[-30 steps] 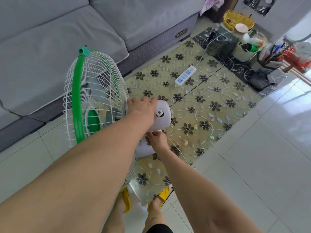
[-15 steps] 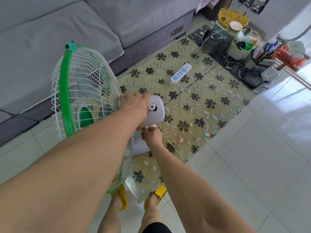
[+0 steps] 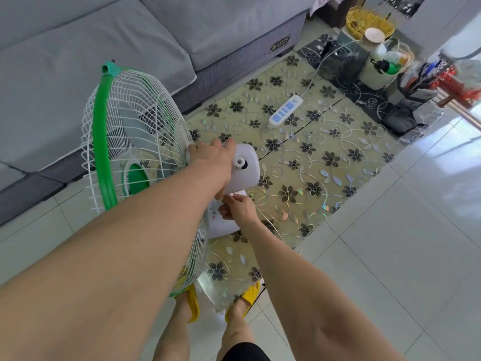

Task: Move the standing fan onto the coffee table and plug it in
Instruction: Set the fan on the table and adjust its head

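The fan has a white wire cage with a green rim and a white motor housing. It stands at the near left end of the low coffee table, whose top is yellow with dark flowers. My left hand grips the fan where the cage meets the motor housing. My right hand holds the fan's white neck below the housing, over the base. A thin white cord trails from the fan past my right wrist. A white power strip lies on the table further back.
A grey sofa runs along the left, close to the fan's cage. At the table's far end stand a yellow wire basket, a white tub of items and a pen holder. White tiled floor lies to the right. My feet in yellow slippers are below.
The fan and both hands have stayed together with hardly any shift against the table. The view has moved slightly.
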